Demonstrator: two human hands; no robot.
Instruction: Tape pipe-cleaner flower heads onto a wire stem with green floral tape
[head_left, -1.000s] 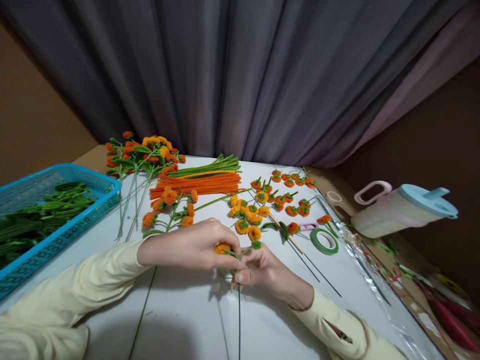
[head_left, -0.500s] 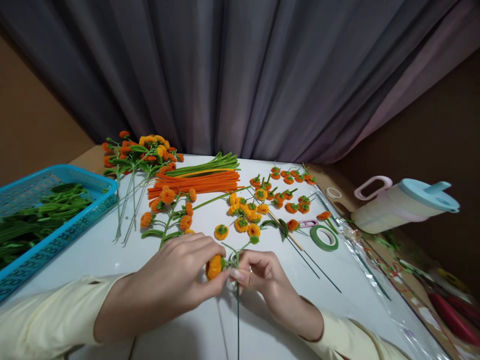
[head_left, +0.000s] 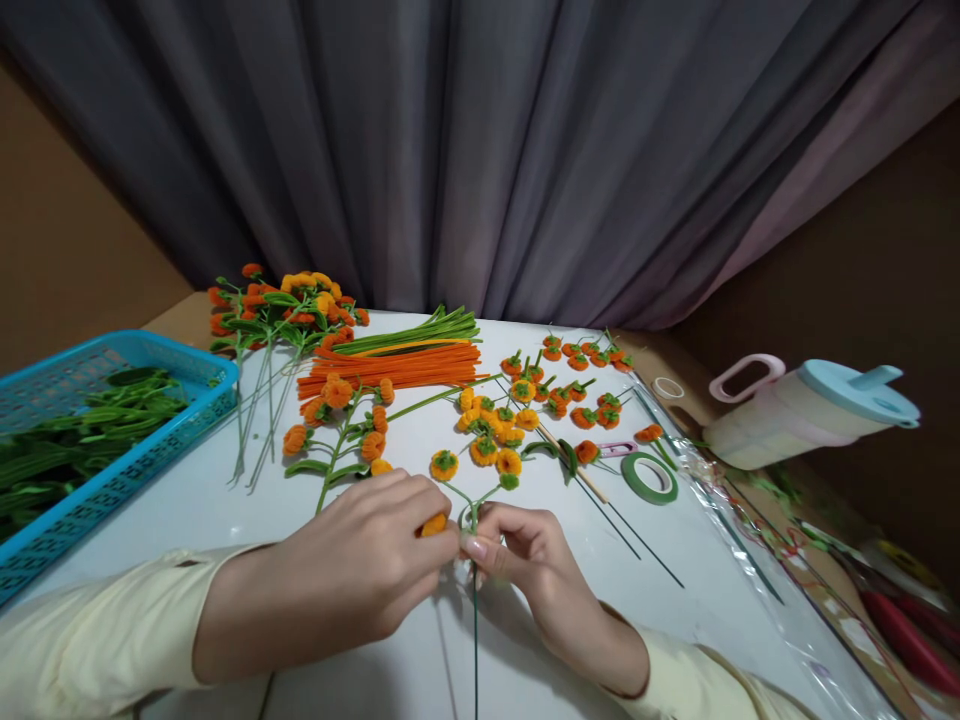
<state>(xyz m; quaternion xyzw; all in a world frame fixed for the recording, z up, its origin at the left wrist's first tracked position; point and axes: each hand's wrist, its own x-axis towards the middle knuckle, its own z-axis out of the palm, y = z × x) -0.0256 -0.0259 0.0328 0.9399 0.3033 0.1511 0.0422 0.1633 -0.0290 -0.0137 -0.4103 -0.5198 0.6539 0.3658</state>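
Note:
My left hand [head_left: 345, 575] is closed around a yellow-orange pipe-cleaner flower [head_left: 433, 525], most of which the fingers cover. Beside it, my right hand [head_left: 536, 560] pinches the top of a thin dark-green stem wire [head_left: 475, 640] between thumb and fingers. Above that pinch, a pale green stem [head_left: 471, 503] forks into two arms. The fingertips of both hands almost meet at the fork, and the flower's own stalk is hidden there. Just beyond lie several loose yellow flowers [head_left: 484, 450]. A finished-looking orange flower spray [head_left: 337, 455] rests past my left hand.
A blue basket [head_left: 161, 440] of green leaves stands left. Behind are orange pipe cleaners [head_left: 397, 367], green pipe cleaners [head_left: 420, 335] and bunched flowers [head_left: 300, 285]. To the right are green tape [head_left: 637, 480], loose wires [head_left: 645, 540], orange flowers [head_left: 589, 415] and a tumbler [head_left: 780, 420].
My left hand has turned and closed further over the flower, so less of it shows. My right hand keeps its pinch on the stem wire in nearly the same place.

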